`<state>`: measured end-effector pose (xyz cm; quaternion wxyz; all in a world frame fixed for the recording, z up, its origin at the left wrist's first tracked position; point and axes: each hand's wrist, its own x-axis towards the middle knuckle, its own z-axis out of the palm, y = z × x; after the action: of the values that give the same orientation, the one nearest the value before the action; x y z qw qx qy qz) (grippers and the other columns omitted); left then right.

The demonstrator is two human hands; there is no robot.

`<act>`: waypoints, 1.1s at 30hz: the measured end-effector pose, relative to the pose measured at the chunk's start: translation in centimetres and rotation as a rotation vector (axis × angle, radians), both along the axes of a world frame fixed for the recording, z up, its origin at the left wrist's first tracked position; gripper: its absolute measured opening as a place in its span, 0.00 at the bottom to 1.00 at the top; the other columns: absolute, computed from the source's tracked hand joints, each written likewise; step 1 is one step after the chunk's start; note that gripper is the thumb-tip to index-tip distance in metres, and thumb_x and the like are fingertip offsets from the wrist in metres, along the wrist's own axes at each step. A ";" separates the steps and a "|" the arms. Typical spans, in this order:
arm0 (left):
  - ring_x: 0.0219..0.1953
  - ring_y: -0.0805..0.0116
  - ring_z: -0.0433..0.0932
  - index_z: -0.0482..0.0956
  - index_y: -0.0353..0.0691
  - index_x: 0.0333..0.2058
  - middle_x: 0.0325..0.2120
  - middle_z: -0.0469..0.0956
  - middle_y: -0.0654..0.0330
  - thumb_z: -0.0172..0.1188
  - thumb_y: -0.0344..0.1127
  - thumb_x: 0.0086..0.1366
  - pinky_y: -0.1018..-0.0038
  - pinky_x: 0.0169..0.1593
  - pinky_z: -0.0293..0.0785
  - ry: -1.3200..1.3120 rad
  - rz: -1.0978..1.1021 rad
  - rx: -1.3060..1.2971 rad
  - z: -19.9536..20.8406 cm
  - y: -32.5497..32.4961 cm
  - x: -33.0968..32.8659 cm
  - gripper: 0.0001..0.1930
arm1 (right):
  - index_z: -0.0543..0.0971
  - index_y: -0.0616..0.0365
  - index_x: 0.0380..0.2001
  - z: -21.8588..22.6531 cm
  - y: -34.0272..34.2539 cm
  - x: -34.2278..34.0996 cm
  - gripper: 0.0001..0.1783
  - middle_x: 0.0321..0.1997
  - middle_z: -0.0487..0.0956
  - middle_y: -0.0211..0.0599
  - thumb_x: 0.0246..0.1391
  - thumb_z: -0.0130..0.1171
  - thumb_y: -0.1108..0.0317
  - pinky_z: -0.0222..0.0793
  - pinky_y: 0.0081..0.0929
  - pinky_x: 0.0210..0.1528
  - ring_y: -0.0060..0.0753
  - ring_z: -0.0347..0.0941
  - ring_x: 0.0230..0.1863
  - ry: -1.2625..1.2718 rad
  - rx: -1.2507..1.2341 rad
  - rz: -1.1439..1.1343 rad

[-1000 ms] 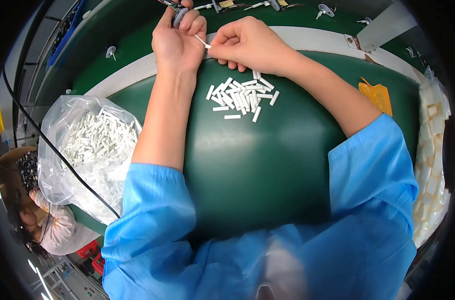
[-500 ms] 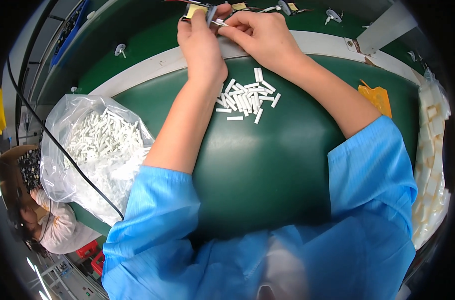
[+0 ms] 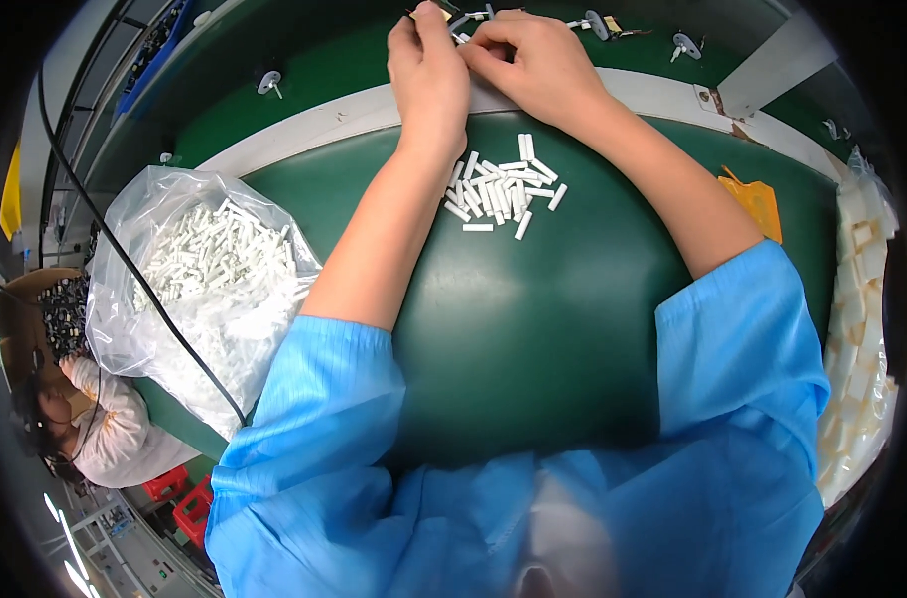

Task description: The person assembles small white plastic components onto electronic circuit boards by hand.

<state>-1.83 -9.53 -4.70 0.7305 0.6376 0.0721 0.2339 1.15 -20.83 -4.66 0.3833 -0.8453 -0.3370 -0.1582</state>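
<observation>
At the top of the view my left hand [image 3: 428,75] is closed round a small part with a yellow block [image 3: 430,15], mostly hidden by the fingers and cut off by the upper edge. Close beside it, my right hand [image 3: 543,65] pinches at a small white tube [image 3: 461,38] against that part. How the tube meets the part cannot be made out. Below both wrists lies a loose pile of short white tubes [image 3: 501,189] on the green tabletop [image 3: 533,329].
A clear plastic bag [image 3: 115,319] full of white tubes stands left, a black cable [image 3: 139,274] crossing it. Beyond the pale rail [image 3: 274,140] lie grey discs with white stems [image 3: 269,83]. An orange packet [image 3: 757,207] and bagged pale blocks [image 3: 857,329] lie right. Another person [image 3: 115,429] works far left.
Both hands sit slightly higher and further right in the view, and the held part is now largely out of sight. The surroundings have shifted a little too, as my head has turned.
</observation>
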 end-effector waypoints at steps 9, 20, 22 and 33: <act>0.26 0.79 0.71 0.79 0.33 0.34 0.24 0.76 0.65 0.57 0.29 0.59 0.82 0.32 0.68 0.040 0.000 0.334 0.6 6.8 -5.1 0.07 | 0.78 0.62 0.21 0.7 2.5 2.3 0.11 0.28 0.77 0.46 0.50 0.53 0.66 0.72 0.42 0.36 0.50 0.75 0.33 -0.249 -0.197 -0.168; 0.23 0.53 0.76 0.79 0.33 0.25 0.24 0.75 0.52 0.60 0.30 0.54 0.64 0.31 0.75 0.114 -0.205 1.201 2.3 5.3 -11.6 0.05 | 0.81 0.60 0.27 3.3 6.2 1.3 0.10 0.27 0.79 0.48 0.49 0.57 0.64 0.72 0.38 0.36 0.49 0.76 0.32 0.051 0.120 0.051; 0.24 0.51 0.76 0.78 0.33 0.23 0.24 0.74 0.51 0.59 0.29 0.55 0.62 0.31 0.75 0.092 -0.223 1.251 2.3 5.6 -11.7 0.06 | 0.81 0.60 0.27 4.1 9.6 2.2 0.12 0.27 0.79 0.50 0.48 0.58 0.62 0.73 0.39 0.38 0.50 0.77 0.33 -0.064 0.025 0.111; 0.26 0.48 0.77 0.76 0.33 0.22 0.25 0.76 0.49 0.56 0.24 0.49 0.60 0.30 0.75 0.032 -0.247 1.287 2.0 6.1 -10.4 0.02 | 0.83 0.55 0.34 0.4 23.0 8.6 0.11 0.41 0.81 0.39 0.53 0.52 0.68 0.73 0.31 0.47 0.37 0.77 0.47 -0.010 -0.467 -0.119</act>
<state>-12.20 -3.45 -2.74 0.2235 0.9543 -0.1451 0.1350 9.78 2.18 -4.30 0.1657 -0.9286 -0.3158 -0.1026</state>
